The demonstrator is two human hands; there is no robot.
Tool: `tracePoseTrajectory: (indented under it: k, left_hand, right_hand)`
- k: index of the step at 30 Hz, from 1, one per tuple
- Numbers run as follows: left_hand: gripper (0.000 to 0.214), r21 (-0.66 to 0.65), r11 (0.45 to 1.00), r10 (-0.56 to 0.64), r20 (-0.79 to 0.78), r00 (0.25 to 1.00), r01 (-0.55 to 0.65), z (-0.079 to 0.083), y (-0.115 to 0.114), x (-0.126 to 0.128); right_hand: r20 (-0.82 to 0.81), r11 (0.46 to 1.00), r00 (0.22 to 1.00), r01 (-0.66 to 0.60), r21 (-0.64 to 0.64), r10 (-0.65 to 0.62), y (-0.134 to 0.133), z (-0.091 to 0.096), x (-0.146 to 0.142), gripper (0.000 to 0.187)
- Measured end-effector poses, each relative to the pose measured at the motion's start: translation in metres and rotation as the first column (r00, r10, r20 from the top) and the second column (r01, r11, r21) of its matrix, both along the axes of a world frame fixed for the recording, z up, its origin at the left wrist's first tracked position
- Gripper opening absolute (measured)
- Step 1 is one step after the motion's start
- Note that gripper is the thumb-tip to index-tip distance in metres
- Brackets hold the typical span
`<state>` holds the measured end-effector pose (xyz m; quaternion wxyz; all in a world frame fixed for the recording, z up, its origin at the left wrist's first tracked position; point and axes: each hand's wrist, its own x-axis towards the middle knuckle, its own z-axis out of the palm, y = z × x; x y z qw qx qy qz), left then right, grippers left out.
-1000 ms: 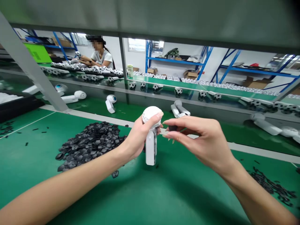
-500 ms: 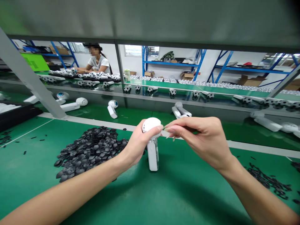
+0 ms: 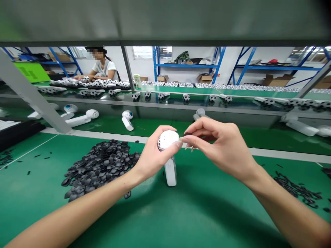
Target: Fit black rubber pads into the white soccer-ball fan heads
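My left hand (image 3: 152, 151) wraps round the round white head of a handheld fan (image 3: 167, 139), thumb across its right side. The fan's white handle (image 3: 170, 174) hangs below the hand, slightly tilted above the green table. Just right of the head, my right hand (image 3: 217, 141) pinches a small dark piece (image 3: 187, 134) between thumb and fingertips, mostly hidden by them. Its fingertips are close to my left thumb; whether they touch I cannot tell. Left of the fan, a heap of black panel pieces (image 3: 103, 165) lies on the table, partly behind my left forearm.
Small black strips (image 3: 294, 187) lie at the right. Beyond the table's pale edge, white fans (image 3: 127, 120) lie on a green conveyor (image 3: 155, 120), with football-patterned ones (image 3: 186, 97) farther back. A slanted grey post (image 3: 38, 93) stands left; a shelf (image 3: 165, 24) hangs overhead. A co-worker (image 3: 103, 67) sits beyond.
The fan head has turned slightly in my left hand. My right fingers have shifted up and opened a little, so the dark piece now shows. The conveyor fans appear slightly shifted.
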<state>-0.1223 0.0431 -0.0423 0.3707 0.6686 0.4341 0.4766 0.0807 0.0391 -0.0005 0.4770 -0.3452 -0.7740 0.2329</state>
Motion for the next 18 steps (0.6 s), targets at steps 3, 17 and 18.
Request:
tracePoseTrajectory:
  k: [3, 17, 18]
  left_hand:
    - [0.043, 0.038, 0.998, 0.048, -0.008, 0.999, -0.047, -0.001, 0.004, -0.002]
    - [0.041, 0.048, 0.996, 0.069, -0.008, 0.998, -0.069, -0.003, 0.006, -0.003]
    - [0.042, 0.045, 0.997, 0.067, 0.003, 0.998, -0.067, -0.004, 0.006, -0.003]
  right_hand:
    - [-0.006, 1.0, 1.0, -0.017, 0.022, 0.017, -0.001, -0.002, 0.0, 0.004]
    - [-0.039, 0.987, 0.991, -0.134, -0.091, 0.131, 0.006, -0.011, -0.003, 0.012]
    - [-0.069, 0.987, 0.99, -0.127, -0.103, 0.12, 0.007, -0.013, -0.004, 0.011]
